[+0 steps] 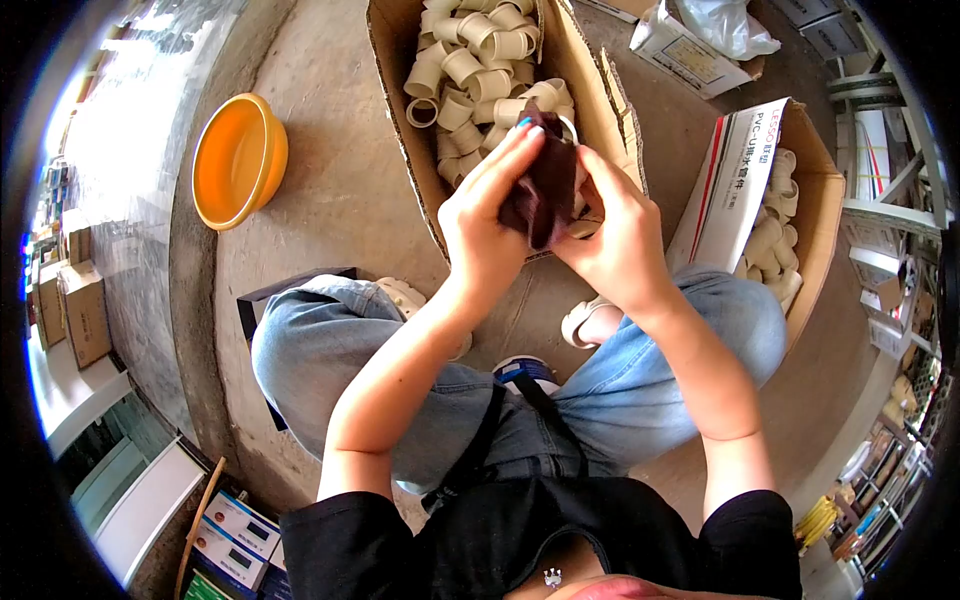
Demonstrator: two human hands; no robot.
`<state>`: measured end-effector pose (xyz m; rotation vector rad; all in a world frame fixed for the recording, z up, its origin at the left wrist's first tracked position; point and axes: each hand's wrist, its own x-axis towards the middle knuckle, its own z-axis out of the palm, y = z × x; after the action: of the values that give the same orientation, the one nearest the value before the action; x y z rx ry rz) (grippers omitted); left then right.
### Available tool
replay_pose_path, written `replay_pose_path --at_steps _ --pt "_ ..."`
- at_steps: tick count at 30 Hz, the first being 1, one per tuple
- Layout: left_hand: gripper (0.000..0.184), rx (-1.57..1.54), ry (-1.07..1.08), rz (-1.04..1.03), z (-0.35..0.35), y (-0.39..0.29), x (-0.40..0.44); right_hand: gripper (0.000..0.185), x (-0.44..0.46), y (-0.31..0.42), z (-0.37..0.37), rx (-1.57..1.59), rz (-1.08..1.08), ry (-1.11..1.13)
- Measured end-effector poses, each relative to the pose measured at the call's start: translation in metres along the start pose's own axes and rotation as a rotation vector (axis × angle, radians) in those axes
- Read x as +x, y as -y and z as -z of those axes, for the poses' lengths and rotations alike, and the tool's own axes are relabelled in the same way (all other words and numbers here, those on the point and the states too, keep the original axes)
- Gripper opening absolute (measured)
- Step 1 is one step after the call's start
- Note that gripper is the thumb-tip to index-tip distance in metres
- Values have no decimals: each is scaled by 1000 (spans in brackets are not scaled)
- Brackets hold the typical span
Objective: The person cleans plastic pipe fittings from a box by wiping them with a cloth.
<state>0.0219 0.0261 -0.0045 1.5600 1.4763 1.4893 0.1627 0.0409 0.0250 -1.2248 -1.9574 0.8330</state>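
Above the near end of an open cardboard box (620,130), my two hands come together around a dark maroon cloth (545,190). My left hand (482,222) is closed on the cloth, thumb and fingers pinching its left side. Curled in from the other side, my right hand (622,232) grips a pale PVC pipe fitting (586,208), mostly hidden behind the cloth and fingers. A heap of cream PVC pipe fittings (462,68) fills much of the box below, lying at all angles.
An orange plastic basin (240,160) stands on the concrete floor at left. To the right, a second carton (725,185) holds more fittings. Another box (685,50) with a plastic bag (735,28) is at the back right. Shelving (890,200) lines the right edge.
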Motion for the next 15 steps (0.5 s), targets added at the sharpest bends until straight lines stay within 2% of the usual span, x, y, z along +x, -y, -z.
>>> replay_pose_path --at_steps 2,5,9,13,15 --pt "38 -323 -76 313 -6 -7 -3 64 0 -5 -4 20 39 -52" --pt "32 -733 -113 607 -8 0 -3 62 -1 -9 -8 59 50 -79" --pt "26 -969 -149 862 -3 -10 2 63 1 -11 -9 56 68 -86" --pt "29 -653 -144 738 -2 -3 -7 68 7 -6 -4 -26 62 11" --pt "35 -436 -126 509 -2 0 -10 70 10 -5 -1 -53 102 29"
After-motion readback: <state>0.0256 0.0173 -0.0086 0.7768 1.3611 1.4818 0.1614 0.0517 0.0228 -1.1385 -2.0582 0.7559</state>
